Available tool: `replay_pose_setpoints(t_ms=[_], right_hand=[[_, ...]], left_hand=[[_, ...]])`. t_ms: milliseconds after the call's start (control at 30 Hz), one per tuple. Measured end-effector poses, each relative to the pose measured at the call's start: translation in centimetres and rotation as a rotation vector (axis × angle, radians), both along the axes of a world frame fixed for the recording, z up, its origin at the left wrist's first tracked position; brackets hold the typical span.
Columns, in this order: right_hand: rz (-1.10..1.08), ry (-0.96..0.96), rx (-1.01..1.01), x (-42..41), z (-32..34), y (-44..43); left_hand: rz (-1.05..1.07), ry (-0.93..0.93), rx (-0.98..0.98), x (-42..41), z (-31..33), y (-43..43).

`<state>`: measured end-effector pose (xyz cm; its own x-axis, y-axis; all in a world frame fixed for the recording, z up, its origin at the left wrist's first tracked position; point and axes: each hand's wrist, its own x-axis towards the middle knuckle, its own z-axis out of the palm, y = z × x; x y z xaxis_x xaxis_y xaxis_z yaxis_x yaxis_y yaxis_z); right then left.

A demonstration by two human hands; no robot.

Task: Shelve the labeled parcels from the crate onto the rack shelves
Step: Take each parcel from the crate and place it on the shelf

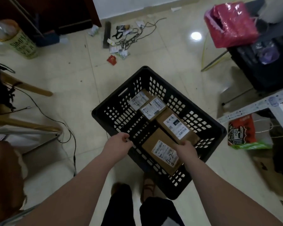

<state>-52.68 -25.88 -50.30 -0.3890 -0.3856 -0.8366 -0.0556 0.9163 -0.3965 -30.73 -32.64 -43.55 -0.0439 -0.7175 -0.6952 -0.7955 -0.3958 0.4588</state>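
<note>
Four labelled parcels lie in the black crate point(105, 103) on the floor, in a loose row from far left to near right. Nearest parcel point(162, 154): label up, handwritten code partly legible, long axis running far-left to near-right. Right hand point(185, 148) sits on its far right edge, fingers curled down beside it. The tips are hidden, so cannot tell whether they clamp the parcel or only touch it. Left hand point(119, 142) is closed round the crate's near-left rim, apparently steadying it. The right hand is plainly the nearer to the parcel. White rack point(252, 108) stands to the right of the crate, only a corner in view. Judgement: the pick of the nearest parcel is in hand. The lift goes up and rightward, and the parcel's right end must clear the crate wall. Nothing appears shelved yet.
</note>
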Motion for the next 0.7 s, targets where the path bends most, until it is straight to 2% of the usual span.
replay_pose_setpoints(t_ms=[133, 300, 467, 533, 700], right_hand=[[-0.131, -0.060, 0.076, -0.4, -3.4, -0.2], [-0.153, -0.016, 0.160, -0.9, -6.2, -0.7], [-0.067, 0.097, 0.177, -0.8, -10.1, -2.2], [-0.058, 0.151, 0.203, -1.0, -11.8, -2.5], [-0.202, 0.193, 0.381, -1.3, -15.1, -2.6]], left_hand=[[-0.007, -0.018, 0.066, -1.0, -3.8, -2.9], [0.038, 0.023, 0.124, -2.9, -8.5, -7.1], [-0.142, -0.039, 0.130, -5.2, -13.5, -10.8], [-0.209, -0.071, 0.222, -6.2, -15.5, -11.1], [-0.196, -0.043, 0.537, -7.9, -20.4, -8.0]])
